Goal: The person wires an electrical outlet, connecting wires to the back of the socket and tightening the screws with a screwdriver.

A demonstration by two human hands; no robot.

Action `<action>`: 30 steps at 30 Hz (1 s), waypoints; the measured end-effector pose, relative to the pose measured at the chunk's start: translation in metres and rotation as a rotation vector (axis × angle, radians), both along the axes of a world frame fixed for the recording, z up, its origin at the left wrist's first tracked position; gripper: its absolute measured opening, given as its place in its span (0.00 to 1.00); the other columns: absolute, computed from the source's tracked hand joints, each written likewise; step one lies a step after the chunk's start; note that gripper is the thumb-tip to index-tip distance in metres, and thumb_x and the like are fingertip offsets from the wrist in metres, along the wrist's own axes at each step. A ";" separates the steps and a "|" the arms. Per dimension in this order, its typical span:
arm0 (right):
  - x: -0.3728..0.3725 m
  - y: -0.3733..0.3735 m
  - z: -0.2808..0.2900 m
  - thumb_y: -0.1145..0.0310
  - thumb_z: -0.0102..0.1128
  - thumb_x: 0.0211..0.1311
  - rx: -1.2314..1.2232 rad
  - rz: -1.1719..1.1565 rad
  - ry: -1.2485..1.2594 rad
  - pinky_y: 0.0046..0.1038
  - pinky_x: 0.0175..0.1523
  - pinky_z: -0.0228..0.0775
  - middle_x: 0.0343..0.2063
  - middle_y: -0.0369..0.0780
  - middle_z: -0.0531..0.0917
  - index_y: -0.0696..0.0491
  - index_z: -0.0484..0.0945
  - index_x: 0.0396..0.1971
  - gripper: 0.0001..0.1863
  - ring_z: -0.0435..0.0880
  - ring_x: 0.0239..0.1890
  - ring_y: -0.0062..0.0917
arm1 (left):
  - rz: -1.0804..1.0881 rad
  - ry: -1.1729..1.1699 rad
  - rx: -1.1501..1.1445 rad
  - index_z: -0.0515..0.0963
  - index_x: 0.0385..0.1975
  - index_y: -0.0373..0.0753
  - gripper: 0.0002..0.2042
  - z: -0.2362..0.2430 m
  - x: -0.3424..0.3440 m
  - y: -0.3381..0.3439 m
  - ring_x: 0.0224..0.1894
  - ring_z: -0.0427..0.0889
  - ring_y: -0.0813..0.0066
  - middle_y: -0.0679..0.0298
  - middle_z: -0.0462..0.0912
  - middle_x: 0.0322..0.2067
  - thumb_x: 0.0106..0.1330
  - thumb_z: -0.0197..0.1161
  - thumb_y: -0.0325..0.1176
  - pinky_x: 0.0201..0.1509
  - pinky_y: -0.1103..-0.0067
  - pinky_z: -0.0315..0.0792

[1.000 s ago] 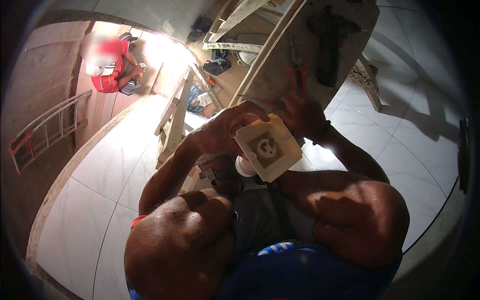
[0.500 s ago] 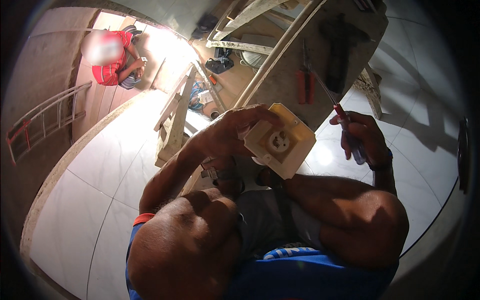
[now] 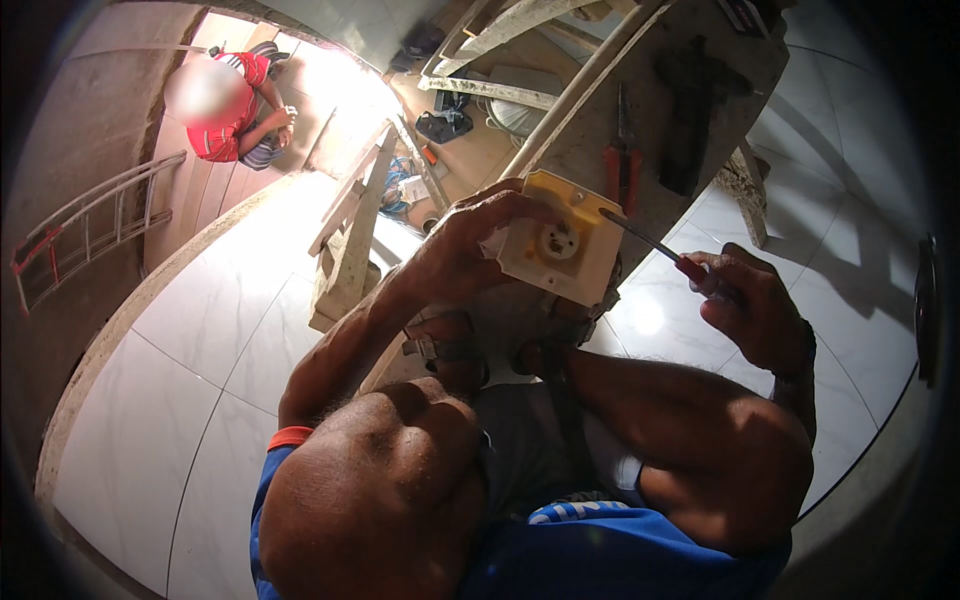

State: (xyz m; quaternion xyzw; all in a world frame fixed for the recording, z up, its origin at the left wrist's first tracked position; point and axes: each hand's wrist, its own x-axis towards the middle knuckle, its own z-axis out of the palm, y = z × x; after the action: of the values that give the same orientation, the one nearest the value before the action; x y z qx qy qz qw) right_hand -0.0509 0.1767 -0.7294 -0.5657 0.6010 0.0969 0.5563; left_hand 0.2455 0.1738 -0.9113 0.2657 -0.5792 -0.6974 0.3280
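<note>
My left hand [image 3: 465, 245] grips a square cream plastic box [image 3: 540, 270] with a round white socket fitting [image 3: 558, 238] inside, held above my bent legs. In my right hand [image 3: 750, 310] is a screwdriver [image 3: 655, 243] with a red and clear handle; its tip touches or lies at the box's upper right corner. Beyond the box, red-handled pliers [image 3: 621, 175] and a dark drill-shaped tool [image 3: 690, 110] lie on a worn board [image 3: 650, 50].
A person in a red striped shirt [image 3: 215, 135] crouches in the bright opening at upper left, beside a ladder [image 3: 95, 225]. Wooden trestles [image 3: 350, 230], dark bundles [image 3: 443, 125] and blue cables [image 3: 395, 195] are around the board, over white floor tiles [image 3: 140, 440].
My right hand has come away from the pliers with a screwdriver and brought its tip to the box. My left hand has raised the box and turned it.
</note>
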 end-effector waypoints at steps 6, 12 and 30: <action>0.013 -0.008 0.013 0.74 0.64 0.50 -0.116 0.066 0.176 0.33 0.35 0.72 0.31 0.45 0.78 0.56 0.70 0.38 0.15 0.80 0.27 0.36 | -0.009 0.048 0.037 0.75 0.52 0.44 0.28 -0.006 -0.006 0.004 0.56 0.74 0.60 0.59 0.76 0.51 0.47 0.74 0.28 0.61 0.68 0.68; 0.003 -0.009 -0.010 0.73 0.65 0.49 -0.292 0.206 0.044 0.36 0.29 0.68 0.26 0.43 0.75 0.53 0.70 0.33 0.14 0.78 0.25 0.36 | 0.015 -0.056 -0.097 0.75 0.54 0.45 0.28 0.005 0.003 0.001 0.56 0.74 0.59 0.59 0.75 0.51 0.48 0.73 0.27 0.61 0.69 0.69; 0.004 -0.013 -0.001 0.65 0.65 0.48 -0.326 0.207 0.108 0.34 0.27 0.68 0.24 0.43 0.72 0.53 0.78 0.30 0.11 0.78 0.23 0.34 | -0.032 -0.035 -0.107 0.76 0.53 0.45 0.27 0.005 -0.006 -0.005 0.58 0.72 0.55 0.55 0.73 0.54 0.49 0.72 0.27 0.61 0.68 0.70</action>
State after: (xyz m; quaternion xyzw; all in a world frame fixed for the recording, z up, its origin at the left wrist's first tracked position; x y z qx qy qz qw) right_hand -0.0470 0.1634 -0.7307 -0.7008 0.5764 0.0853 0.4114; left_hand 0.2397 0.1692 -0.9064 0.2505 -0.6256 -0.6658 0.3203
